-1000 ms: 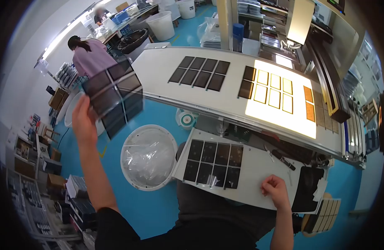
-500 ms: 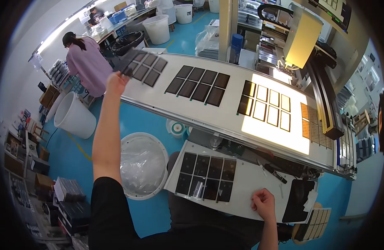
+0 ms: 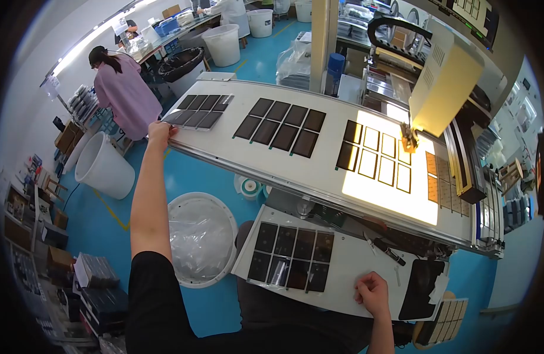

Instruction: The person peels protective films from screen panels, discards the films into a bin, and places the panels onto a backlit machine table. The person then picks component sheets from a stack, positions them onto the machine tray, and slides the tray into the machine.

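A clear sheet of dark rectangles (image 3: pixel 199 111) lay at the far left end of the long white table (image 3: pixel 239 94), left of another dark-panelled sheet (image 3: pixel 279 128). At its near left corner was the left hand (image 3: pixel 160 131), partly curled, its pinch on the sheet impossible to confirm; below the long white table's near edge, the right hand (image 3: pixel 373 292), loosely closed, held nothing visible over a smaller work surface (image 3: pixel 355 262).

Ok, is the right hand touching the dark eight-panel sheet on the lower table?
Apart. The head view shows bare white table between the right edge of the sheet and the curled right hand.
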### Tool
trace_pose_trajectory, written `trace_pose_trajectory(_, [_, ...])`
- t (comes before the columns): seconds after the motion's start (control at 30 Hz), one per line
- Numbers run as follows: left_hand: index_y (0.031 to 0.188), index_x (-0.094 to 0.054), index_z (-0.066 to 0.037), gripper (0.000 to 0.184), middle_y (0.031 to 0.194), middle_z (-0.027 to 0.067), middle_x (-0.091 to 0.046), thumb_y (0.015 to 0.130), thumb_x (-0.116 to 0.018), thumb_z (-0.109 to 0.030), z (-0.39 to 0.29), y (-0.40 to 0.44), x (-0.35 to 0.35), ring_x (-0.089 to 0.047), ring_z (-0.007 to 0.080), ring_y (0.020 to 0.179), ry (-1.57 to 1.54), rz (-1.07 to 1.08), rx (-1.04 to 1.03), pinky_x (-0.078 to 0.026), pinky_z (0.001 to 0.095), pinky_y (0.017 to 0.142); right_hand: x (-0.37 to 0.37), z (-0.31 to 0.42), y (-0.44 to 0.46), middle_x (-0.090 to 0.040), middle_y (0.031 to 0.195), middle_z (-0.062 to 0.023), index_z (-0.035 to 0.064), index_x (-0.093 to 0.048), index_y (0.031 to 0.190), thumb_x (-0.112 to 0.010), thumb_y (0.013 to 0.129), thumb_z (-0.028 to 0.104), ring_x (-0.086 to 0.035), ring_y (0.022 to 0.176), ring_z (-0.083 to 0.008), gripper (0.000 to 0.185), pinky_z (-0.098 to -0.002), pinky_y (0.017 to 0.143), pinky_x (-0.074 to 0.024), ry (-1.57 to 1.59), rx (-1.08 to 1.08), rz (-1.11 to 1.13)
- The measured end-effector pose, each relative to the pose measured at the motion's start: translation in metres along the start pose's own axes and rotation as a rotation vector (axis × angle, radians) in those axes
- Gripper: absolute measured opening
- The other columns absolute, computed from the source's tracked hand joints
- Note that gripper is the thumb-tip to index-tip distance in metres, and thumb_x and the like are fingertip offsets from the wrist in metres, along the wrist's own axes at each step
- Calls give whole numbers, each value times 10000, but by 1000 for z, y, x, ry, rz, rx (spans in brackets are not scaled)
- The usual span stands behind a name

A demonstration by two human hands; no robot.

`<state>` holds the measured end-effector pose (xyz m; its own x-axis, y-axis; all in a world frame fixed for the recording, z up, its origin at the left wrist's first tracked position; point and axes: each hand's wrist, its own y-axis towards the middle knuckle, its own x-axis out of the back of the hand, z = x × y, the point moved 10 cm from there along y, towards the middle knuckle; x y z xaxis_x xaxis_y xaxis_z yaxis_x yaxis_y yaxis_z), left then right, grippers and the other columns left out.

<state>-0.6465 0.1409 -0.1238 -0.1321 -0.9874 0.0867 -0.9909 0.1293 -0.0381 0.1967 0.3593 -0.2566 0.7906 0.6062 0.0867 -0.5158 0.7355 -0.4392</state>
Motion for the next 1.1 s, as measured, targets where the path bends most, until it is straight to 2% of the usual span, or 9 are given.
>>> trace_pose_trajectory(0.1, [1100, -625, 71, 197, 986, 138, -647, 910, -576, 90, -2, 8, -10, -696, 228, 738, 78, 37, -10, -626, 287, 598, 0, 1, -1, -657, 713, -71, 4, -608, 928, -661, 967, 19, -636, 549, -134, 68, -279, 469, -481, -17, 10, -6])
trace_pose_trajectory(0.2, [1152, -643, 71, 255, 1082, 194, -699, 933, -642, -59, -2, 31, -15, -730, 318, 895, 332, 103, -59, -640, 403, 740, 0, 1, 1, -657, 712, -73, 1, -607, 927, -661, 966, 18, -637, 548, -136, 69, -280, 467, -477, 0, 19, -13])
trace_pose_trajectory(0.27, [1253, -598, 79, 420, 1213, 233, -683, 949, -674, -201, -25, 18, -3, -690, 378, 1088, 852, -145, -218, -601, 489, 875, -1, -1, 0, -657, 711, -75, 0, -606, 926, -661, 965, 16, -638, 547, -139, 69, -280, 466, -476, 12, 4, -26])
trace_pose_trajectory(0.33, [1357, -548, 76, 605, 1364, 253, -627, 955, -687, -354, -31, 2, -1, -598, 418, 1276, 1130, -225, -249, -519, 560, 1016, -1, -2, -1, -659, 717, -77, 0, -605, 924, -660, 964, 15, -638, 546, -139, 70, -281, 466, -477, 2, 4, -31])
trace_pose_trajectory(0.4, [1463, -492, 61, 797, 1536, 254, -532, 949, -679, -518, -18, -3, -5, -455, 438, 1461, 1158, -130, -159, -394, 617, 1161, 1, -2, 1, -662, 723, -78, 0, -603, 922, -659, 963, 14, -638, 544, -139, 70, -281, 464, -477, 0, 12, -39])
trace_pose_trajectory(0.5, [1565, -409, 40, 942, 1671, 204, -380, 958, -608, -652, -5, -33, -23, -325, 406, 1559, 1198, 47, -178, -265, 633, 1235, 1, -6, 1, -665, 731, -80, 2, -601, 921, -655, 961, 13, -636, 540, -138, 69, -283, 460, -477, 8, 11, -44])
trace_pose_trajectory(0.6, [1606, -353, 44, 1027, 1725, 198, -281, 958, -527, -733, -14, -75, -34, -189, 376, 1620, 1174, 59, -246, -128, 644, 1272, 1, -5, 3, -667, 734, -80, 4, -598, 921, -650, 960, 11, -635, 536, -137, 65, -284, 456, -477, 0, 5, -24])
trace_pose_trajectory(0.73, [1630, -304, 55, 1058, 1737, 199, -260, 961, -505, -740, -15, -77, -43, -193, 356, 1625, 1237, 56, -293, -105, 637, 1280, 2, -4, 2, -665, 732, -80, 6, -594, 919, -644, 959, 10, -630, 530, -136, 65, -285, 449, -471, -4, 9, -28])
trace_pose_trajectory(1.1, [1619, -309, 79, 1049, 1732, 225, -261, 965, -506, -717, -14, -63, -58, -204, 332, 1627, 1305, 101, -326, -101, 602, 1299, -1, 4, 0, -652, 721, -74, 15, -585, 911, -643, 962, 8, -612, 514, -129, 77, -279, 435, -449, 14, 30, -65])
